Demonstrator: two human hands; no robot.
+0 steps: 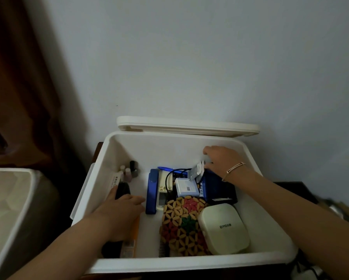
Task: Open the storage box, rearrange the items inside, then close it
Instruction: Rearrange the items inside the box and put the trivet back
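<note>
both hands are down inside the open storage box (189, 263), its lid (187, 126) tipped back against the wall (189, 57), which leaves the opening free. left of the blue stapler (153, 190), the left hand (121, 209) is curled round a black object (122, 188), seemingly to shift it along the side wall toward the small bottles (129, 170). right of the stapler and further back, the right hand (222, 160) pinches small white packets (198, 170), raised above a pale blue carton (186, 186), probably to re-seat them. rearranging looks midway; closing is not yet done.
</note>
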